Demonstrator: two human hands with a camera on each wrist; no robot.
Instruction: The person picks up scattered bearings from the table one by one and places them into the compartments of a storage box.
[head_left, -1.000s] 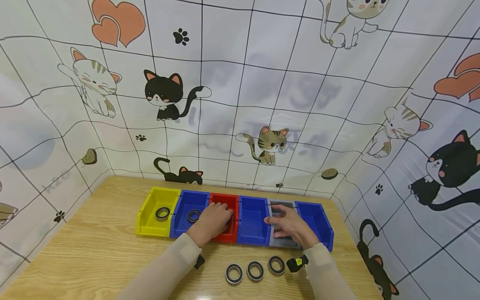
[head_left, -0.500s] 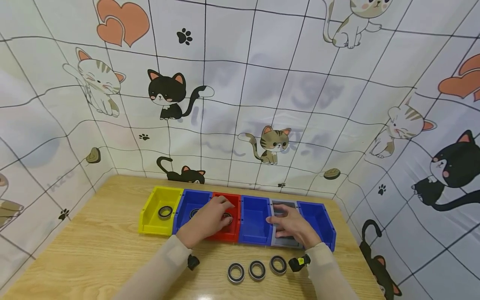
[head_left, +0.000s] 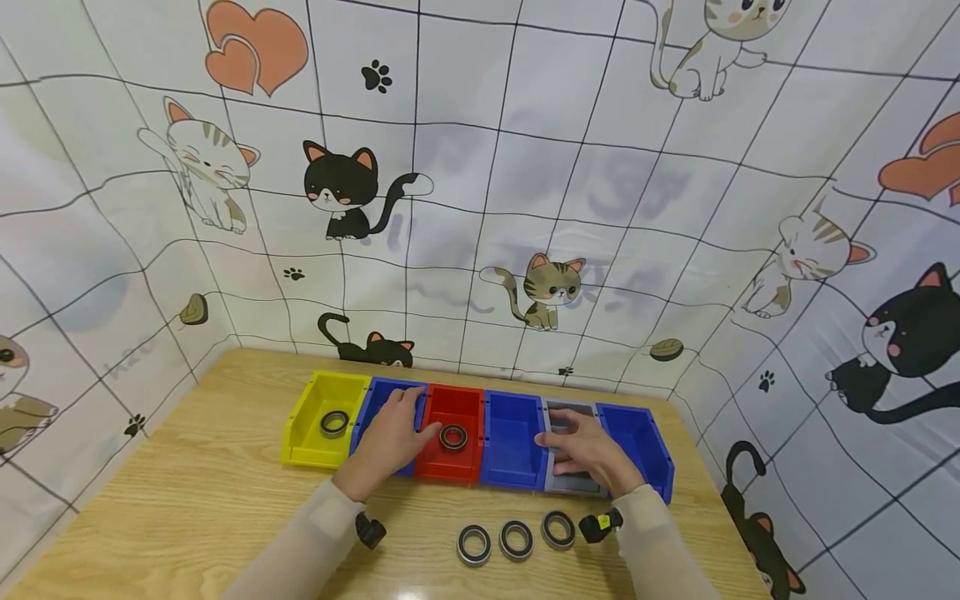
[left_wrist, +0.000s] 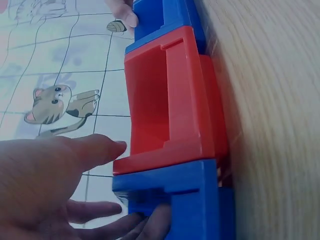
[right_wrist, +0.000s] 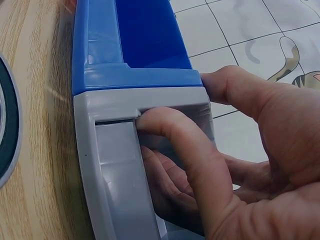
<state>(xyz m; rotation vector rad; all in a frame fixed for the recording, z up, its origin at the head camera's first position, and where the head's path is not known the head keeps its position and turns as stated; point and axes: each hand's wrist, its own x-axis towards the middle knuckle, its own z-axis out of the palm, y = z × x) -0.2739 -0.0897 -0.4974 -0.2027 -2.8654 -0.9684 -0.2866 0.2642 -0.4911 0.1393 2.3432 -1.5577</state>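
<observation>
My left hand [head_left: 387, 437] is over the blue bin [left_wrist: 192, 200] second from the left, fingers loosely bent with nothing seen between them. It hides most of that bin's inside. Beside its thumb, a ball bearing [head_left: 453, 437] lies in the red bin [head_left: 454, 402]. Another bearing [head_left: 333, 423] sits in the yellow bin [head_left: 307, 450] at the left end. My right hand [head_left: 588, 450] reaches into the grey bin [right_wrist: 125, 175]; its fingers are loosely bent inside, and its thumb is at the wall shared with the adjoining blue bin [head_left: 513, 442]. No object shows in that hand.
Three bearings lie on the wooden table [head_left: 187, 483] in front of the bins: a left one [head_left: 474, 546], a middle one [head_left: 516, 541] and a right one [head_left: 558, 530]. Another blue bin [head_left: 637, 446] ends the row at the right. A cat-printed curtain [head_left: 450, 208] stands behind.
My left hand has moved left out of the red bin to above the blue one, uncovering the bearing in the red bin. The right hand has stayed at the grey bin.
</observation>
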